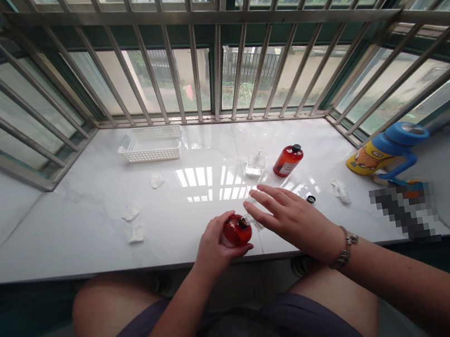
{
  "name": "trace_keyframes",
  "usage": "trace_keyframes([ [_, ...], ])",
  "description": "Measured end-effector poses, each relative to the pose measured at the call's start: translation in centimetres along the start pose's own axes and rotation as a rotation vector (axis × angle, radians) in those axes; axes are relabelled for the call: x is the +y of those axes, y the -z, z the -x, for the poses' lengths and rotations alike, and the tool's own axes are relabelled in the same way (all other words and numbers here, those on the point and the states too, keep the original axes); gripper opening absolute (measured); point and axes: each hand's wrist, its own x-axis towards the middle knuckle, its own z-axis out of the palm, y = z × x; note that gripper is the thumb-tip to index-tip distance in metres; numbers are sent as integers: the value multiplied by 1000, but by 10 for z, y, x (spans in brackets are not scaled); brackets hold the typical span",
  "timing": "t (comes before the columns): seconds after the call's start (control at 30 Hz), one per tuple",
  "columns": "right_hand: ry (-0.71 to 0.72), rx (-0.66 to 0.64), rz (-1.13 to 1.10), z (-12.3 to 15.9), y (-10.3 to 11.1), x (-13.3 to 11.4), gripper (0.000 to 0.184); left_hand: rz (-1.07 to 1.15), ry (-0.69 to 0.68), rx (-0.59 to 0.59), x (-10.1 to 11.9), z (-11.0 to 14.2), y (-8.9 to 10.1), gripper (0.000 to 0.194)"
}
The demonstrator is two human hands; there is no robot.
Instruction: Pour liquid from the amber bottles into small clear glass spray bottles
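Observation:
My left hand (215, 243) is wrapped around a red bottle (236, 231), near the table's front edge. The bottle's dark, uncapped-looking mouth faces up and slightly to the right. My right hand (289, 215) hovers just right of the bottle, palm down, fingers stretched and spread; its thumb is hidden. Between the bottle's mouth and those fingers shows a small clear object (253, 220), partly covered; whether my right hand touches it is unclear. Beyond the right hand stands a second red bottle (288, 161) with a black cap and white label. A loose black cap (311, 199) lies beside my right hand.
A small clear container (255, 164) is left of the second bottle. Crumpled white tissues (131, 211) lie at left, another tissue (340, 192) at right. A white basket (151, 145) sits at the back. A blue-yellow flask (386, 147) stands right. Metal bars (197, 71) border the table.

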Motion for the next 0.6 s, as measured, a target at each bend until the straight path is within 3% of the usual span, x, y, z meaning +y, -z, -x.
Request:
trace_keyframes([
  [0.6, 47, 3, 13, -5, 3, 2, 42, 7, -6, 7, -2, 0, 0, 88],
])
